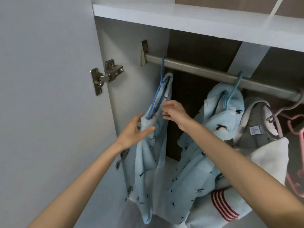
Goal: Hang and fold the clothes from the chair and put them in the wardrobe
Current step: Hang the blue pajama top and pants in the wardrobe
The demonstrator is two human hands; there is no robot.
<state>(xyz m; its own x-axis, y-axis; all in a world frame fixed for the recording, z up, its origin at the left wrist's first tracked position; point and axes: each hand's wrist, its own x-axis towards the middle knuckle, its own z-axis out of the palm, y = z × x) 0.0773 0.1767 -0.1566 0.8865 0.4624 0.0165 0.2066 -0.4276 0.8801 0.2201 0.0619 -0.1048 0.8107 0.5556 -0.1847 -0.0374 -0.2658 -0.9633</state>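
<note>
Pale blue fleece garment (148, 162), printed with small dark bird shapes, hangs on a thin blue wire hanger (154, 102) whose hook sits over the brushed metal rail (213, 74), above both my hands. So this piece is already inside the wardrobe, at the rail's near end.

My left hand (134, 132) cups the lower shoulder corner. The thumb lies across the front and the fingers run nearly straight along the outer edge, so it steadies the cloth rather than clenching on it. My right hand (176, 112) is released, with its fingers stretched flat toward the neck opening. I cannot tell whether the tips touch the cloth or stop just short.

The hanger sits steeply tilted and almost edge-on to me. I judge I have a hand on each side to stop it swinging and to square the shoulders on the wire, so the fleece does not slide off.

To the right of my right hand hangs a second pale blue printed garment (222, 129) on a turquoise hanger (233, 89). Beyond it are a grey and white top (256, 129) and some pink plastic hangers (294, 129). Under my right forearm lies a white cloth with red stripes (222, 204).

Left of my left hand stands the white wardrobe door (41, 96) with its steel hinge (107, 74), which leaves that wrist little room. The second garment bulges toward my right hand and narrows the gap I am working in.
</note>
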